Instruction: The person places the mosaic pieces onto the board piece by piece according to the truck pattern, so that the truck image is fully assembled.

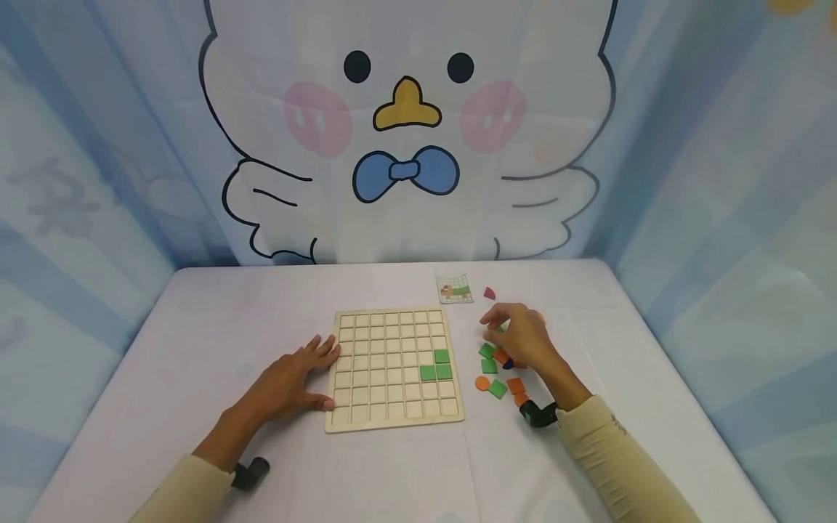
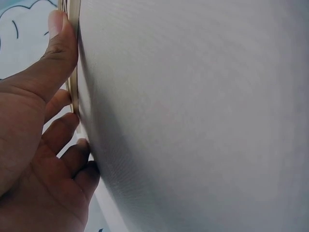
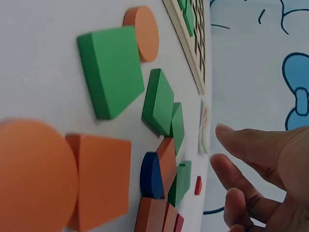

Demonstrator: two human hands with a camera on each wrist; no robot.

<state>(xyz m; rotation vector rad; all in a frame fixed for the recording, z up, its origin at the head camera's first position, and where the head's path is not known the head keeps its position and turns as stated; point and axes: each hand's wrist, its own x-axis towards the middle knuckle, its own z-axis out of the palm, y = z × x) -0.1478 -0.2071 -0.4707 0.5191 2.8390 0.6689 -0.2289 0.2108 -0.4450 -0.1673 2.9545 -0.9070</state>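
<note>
A wooden grid board lies flat, with a few green square tiles in cells near its right edge. My left hand rests against the board's left edge, its thumb and fingers spread; the left wrist view shows the thumb touching the rim. Over the loose pieces right of the board hovers my right hand. In the right wrist view a gap shows between thumb and forefinger, with no piece visible there. Beneath and near it are green squares, orange squares, orange rounds and a dark blue piece.
A small picture card lies behind the board's right corner. Beside it is a red quarter-round piece. A white cloth covers the table, and a printed curtain hangs behind and at both sides.
</note>
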